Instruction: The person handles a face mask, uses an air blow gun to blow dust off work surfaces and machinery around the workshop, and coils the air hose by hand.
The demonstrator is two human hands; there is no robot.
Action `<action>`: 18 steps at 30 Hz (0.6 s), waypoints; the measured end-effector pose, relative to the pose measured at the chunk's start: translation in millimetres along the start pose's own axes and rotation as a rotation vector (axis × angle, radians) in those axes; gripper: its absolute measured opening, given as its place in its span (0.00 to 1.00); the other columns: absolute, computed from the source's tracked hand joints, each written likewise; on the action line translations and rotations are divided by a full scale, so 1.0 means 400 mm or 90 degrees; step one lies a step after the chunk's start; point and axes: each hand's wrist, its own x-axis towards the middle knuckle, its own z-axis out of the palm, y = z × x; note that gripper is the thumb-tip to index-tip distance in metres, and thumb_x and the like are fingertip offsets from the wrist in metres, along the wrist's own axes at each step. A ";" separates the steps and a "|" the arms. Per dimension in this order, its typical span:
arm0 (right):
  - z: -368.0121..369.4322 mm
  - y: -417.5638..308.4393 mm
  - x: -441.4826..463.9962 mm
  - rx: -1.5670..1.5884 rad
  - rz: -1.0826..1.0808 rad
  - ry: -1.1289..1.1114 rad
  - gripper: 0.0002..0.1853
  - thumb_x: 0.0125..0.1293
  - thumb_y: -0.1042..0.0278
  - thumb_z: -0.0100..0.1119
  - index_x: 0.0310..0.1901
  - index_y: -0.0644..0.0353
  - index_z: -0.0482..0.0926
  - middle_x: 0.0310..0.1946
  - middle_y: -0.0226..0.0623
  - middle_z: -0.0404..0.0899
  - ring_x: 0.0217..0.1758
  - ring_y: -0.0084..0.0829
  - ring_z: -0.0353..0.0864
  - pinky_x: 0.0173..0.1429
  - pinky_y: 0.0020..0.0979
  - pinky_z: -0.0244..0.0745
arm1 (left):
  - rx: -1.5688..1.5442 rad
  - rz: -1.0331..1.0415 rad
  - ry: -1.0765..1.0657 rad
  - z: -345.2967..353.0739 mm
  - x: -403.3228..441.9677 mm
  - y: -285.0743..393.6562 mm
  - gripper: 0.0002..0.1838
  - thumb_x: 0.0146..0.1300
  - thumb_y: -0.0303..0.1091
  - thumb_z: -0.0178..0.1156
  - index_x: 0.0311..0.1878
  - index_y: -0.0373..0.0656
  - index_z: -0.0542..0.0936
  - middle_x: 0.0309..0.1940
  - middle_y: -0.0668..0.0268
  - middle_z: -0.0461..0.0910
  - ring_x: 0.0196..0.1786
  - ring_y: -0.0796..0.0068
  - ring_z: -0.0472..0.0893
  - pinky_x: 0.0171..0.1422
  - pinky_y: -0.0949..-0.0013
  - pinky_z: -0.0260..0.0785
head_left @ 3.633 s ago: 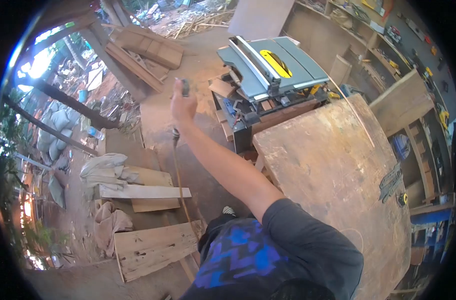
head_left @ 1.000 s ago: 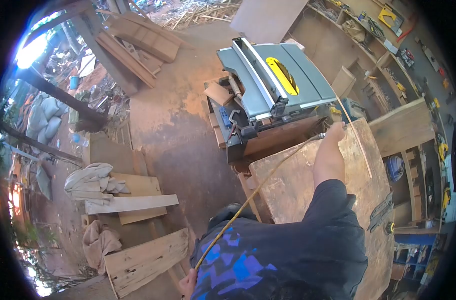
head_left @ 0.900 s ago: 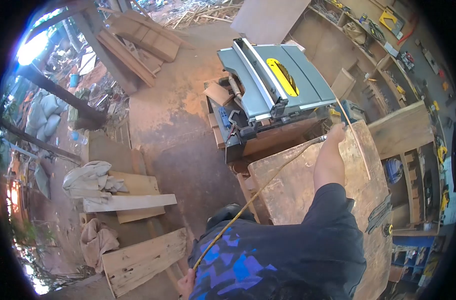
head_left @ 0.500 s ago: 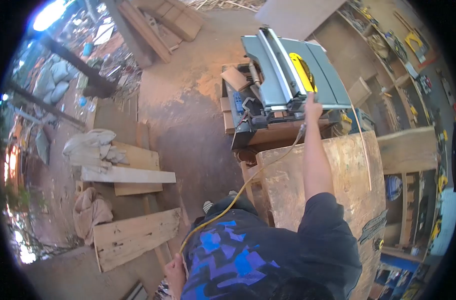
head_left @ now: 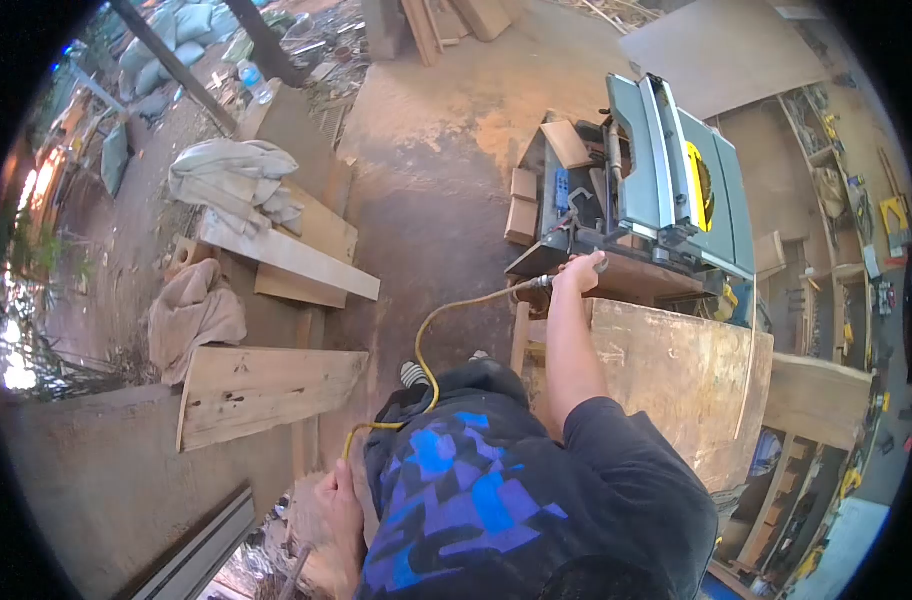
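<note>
My right hand is closed around an air blow gun, mostly hidden by the fingers, just in front of the table saw. A metal fitting joins it to a yellow hose. The hose loops down past my legs to my left hand, which is closed on it at my left side. The saw has a grey top, a metal fence and a yellow insert round the blade.
A worn wooden workbench stands right of my body. Wood offcuts and a clamp lie left of the saw. Boards and cloths lie at left. Tool shelves line the right side.
My right hand has drawn back from the saw's front edge toward me with the air blow gun. The hose now hangs in a looser loop. The head view has shifted.
</note>
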 end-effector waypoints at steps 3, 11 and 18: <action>0.047 -0.008 -0.039 0.018 -0.016 -0.004 0.34 0.69 0.38 0.51 0.27 0.71 0.78 0.20 0.41 0.78 0.17 0.36 0.75 0.18 0.33 0.68 | -0.025 0.005 0.002 -0.037 0.037 -0.005 0.27 0.73 0.45 0.55 0.17 0.45 0.61 0.16 0.80 0.56 0.23 0.86 0.53 0.26 0.70 0.40; 0.108 -0.074 -0.104 0.022 -0.036 0.059 0.37 0.70 0.37 0.47 0.27 0.72 0.78 0.21 0.45 0.79 0.20 0.39 0.78 0.21 0.37 0.71 | -0.019 0.030 -0.019 -0.120 0.130 0.021 0.27 0.72 0.44 0.56 0.17 0.44 0.62 0.17 0.80 0.57 0.23 0.87 0.53 0.26 0.71 0.41; 0.150 -0.098 -0.053 0.222 0.118 0.121 0.35 0.72 0.38 0.41 0.30 0.70 0.76 0.24 0.42 0.76 0.21 0.37 0.73 0.24 0.35 0.68 | 0.024 -0.039 -0.036 -0.120 0.181 0.050 0.26 0.72 0.43 0.56 0.17 0.44 0.62 0.17 0.80 0.57 0.23 0.86 0.54 0.26 0.71 0.42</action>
